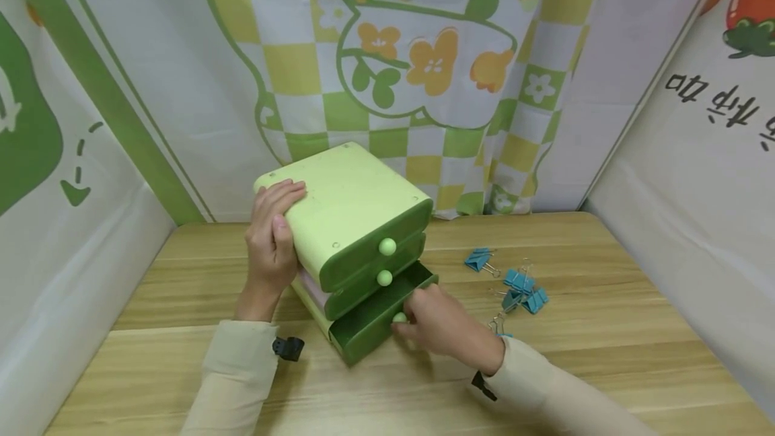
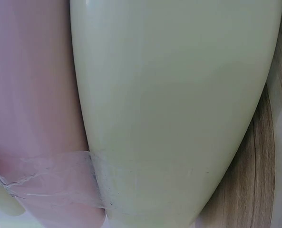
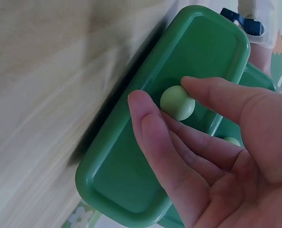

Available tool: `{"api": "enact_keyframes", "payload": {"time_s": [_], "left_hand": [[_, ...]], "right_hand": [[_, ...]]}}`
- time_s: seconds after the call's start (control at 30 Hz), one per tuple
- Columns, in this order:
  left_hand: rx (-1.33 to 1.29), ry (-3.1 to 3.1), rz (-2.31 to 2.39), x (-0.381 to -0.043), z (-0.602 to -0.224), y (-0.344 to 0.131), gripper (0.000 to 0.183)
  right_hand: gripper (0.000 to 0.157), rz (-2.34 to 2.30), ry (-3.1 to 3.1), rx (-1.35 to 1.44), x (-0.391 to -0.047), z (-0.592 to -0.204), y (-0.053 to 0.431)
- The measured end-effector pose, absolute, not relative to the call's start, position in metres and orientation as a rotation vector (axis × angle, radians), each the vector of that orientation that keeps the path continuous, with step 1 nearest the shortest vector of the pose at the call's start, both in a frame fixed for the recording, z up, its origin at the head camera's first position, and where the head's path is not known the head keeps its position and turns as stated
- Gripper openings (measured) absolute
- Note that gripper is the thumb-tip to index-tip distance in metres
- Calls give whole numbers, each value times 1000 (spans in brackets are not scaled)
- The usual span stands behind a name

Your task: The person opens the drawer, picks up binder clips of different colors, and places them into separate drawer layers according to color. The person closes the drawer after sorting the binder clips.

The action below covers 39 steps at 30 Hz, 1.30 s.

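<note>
We rest our left hand (image 1: 270, 241) on the light green, boxy three-drawer cabinet (image 1: 357, 200), fingers laid over the top at its left edge and grasping nothing; we judge that this braces the body against sliding. Our right hand (image 1: 445, 325) grasps the small, round, pale green knob (image 3: 178, 103) of the dark green bottom drawer (image 1: 371, 338), thumb on one side and fingers on the other, since a smooth ball seems to offer little other hold. That drawer stands partly out, while the two upper drawers (image 1: 357, 264) are closed. The cabinet sits at an angle on the wood-grain table (image 1: 181, 288), its front turned toward our right arm, which likely suits a straight pull.

Close by our left wrist, clear tape (image 2: 55, 173) crosses the seam between a smooth pink tier (image 2: 31, 85) and a pale green tier (image 2: 179, 95), presumably binding them together. Several blue binder clips (image 1: 519, 281) with wire handles lie loose to the cabinet's right, handy to our right hand.
</note>
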State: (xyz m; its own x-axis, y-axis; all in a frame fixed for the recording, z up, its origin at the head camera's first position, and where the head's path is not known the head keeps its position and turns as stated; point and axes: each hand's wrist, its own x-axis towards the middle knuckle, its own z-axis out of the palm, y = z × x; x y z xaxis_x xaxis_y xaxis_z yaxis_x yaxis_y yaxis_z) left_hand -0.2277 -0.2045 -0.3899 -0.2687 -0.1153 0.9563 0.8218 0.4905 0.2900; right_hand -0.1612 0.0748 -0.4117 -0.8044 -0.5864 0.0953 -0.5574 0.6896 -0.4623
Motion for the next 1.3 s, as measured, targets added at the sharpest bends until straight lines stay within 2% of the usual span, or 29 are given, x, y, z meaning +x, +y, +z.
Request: {"api": "enact_keyframes", "payload": {"time_s": [0.03,0.1,0.2,0.27,0.33,0.5,0.73,0.87,1.0,1.17,1.3], "left_hand": [[-625,-1589,-1021,-228,-390,-204,46],[-625,-1590,-1022,-228,-390,-204,46],[-623,-1590,-1023,-228,-389,-204,46],[-624,-1590,-1022,-228,-389,-204,46],[-624,-1588,-1020,-228,-389,-204,46],[-621,-1586,-1015,-228,-389,-204,46],[-621,-1584,-1021,-227,-389,-203,46],[-616,-1580,-1021,-227,-389,-202,46],[-615,-1577,-1020,-227,-389,-202,46],[-611,-1585,-1021,-227,-389,-202,46],[-610,-1596,-1021,-227,-390,-203,46]], "right_hand": [[42,-740,2832,-968,-160,-411,76],[28,-749,2824,-979,-157,-410,80],[23,-753,2815,-976,-152,-408,85],[25,-749,2816,-974,-149,-407,89],[36,-727,2827,-977,-146,-406,92],[38,-702,2846,-985,-138,-404,99],[51,-660,2871,-985,-129,-408,106],[51,-674,2869,-972,-127,-411,107],[45,-723,2840,-937,-125,-414,107],[17,-802,2781,-944,-124,-416,111],[12,-855,2680,-959,-126,-410,118]]}}
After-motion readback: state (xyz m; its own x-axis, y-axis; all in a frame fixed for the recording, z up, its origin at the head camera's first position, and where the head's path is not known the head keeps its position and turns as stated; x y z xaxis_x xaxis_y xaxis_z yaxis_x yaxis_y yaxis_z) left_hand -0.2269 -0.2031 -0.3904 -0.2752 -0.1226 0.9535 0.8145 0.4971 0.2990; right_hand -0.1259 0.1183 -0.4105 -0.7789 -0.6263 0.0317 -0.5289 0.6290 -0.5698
